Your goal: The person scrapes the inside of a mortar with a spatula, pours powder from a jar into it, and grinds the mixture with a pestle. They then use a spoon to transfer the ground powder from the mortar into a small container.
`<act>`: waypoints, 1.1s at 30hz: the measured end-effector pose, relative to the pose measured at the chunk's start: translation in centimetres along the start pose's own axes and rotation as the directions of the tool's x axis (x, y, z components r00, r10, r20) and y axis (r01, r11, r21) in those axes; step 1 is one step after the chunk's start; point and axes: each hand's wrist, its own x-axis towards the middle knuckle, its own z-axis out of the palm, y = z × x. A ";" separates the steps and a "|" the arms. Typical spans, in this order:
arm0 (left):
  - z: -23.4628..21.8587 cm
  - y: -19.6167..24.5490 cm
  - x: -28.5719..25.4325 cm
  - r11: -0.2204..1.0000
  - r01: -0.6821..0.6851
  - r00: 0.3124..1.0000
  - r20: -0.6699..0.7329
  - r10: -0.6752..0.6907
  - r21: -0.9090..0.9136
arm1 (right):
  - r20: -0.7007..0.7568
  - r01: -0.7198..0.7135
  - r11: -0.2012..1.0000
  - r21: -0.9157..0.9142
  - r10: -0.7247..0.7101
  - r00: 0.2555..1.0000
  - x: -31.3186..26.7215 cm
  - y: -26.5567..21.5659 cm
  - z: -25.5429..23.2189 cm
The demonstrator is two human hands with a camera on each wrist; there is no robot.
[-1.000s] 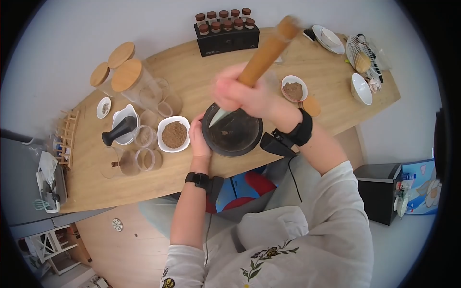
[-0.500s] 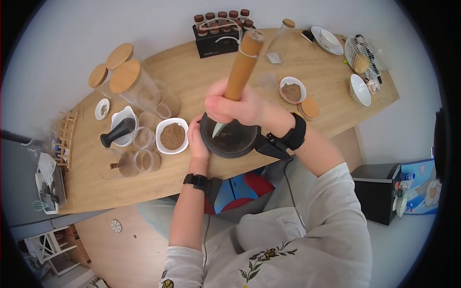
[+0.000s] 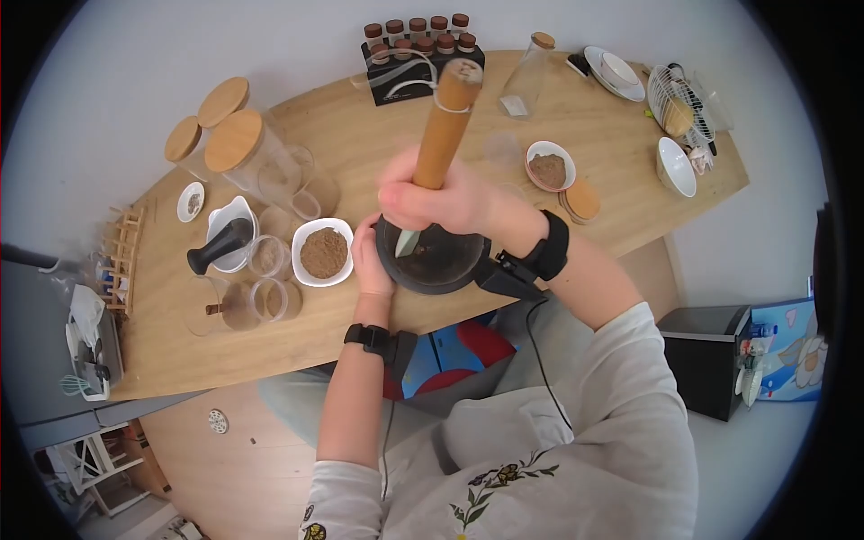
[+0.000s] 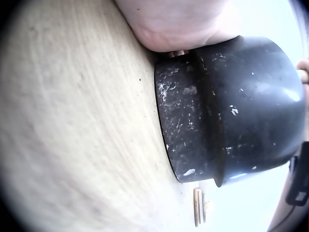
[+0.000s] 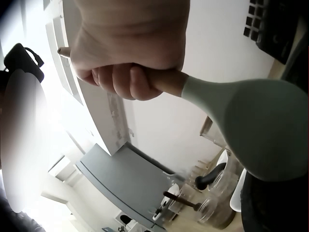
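Glossy scuffed bowl (image 4: 256,111), wooden handle (image 3: 444,130)

The right hand (image 3: 439,200) grips, fingers (image 5: 120,81) curled tight, above and right of the left hand (image 3: 370,261), which cups low with lightly bent fingers; the right forearm (image 3: 601,281) slants in from the right, the left forearm (image 3: 352,405) reaches nearly straight forward

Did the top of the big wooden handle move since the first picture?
Yes, the wooden handle's top swung left in the head view: from right of the black spice rack to overlapping its right part.
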 end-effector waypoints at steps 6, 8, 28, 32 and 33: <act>-0.2 -0.8 0.2 0.996 0.053 0.998 -0.018 -0.054 -0.070 | -0.042 0.023 0.966 0.259 -0.012 0.999 -0.4 -0.5 -1.7; -0.3 -0.9 0.2 0.997 -0.026 1.000 -0.008 0.027 0.078 | -0.054 -0.030 0.983 0.180 0.041 0.998 -0.5 0.0 -0.8; 0.0 -0.8 0.1 0.965 0.090 0.994 -0.033 -0.101 -0.245 | -0.297 0.030 0.927 -0.375 -0.151 0.943 1.0 -0.8 2.8; -0.2 -1.1 0.2 0.982 0.066 0.998 -0.005 -0.068 -0.176 | -0.419 -0.099 0.954 -0.284 -0.030 0.908 1.4 -1.2 1.2; -0.3 -1.2 0.2 0.980 0.075 0.997 -0.004 -0.077 -0.185 | -0.439 -0.146 0.944 -0.297 0.001 0.899 1.4 -0.5 1.2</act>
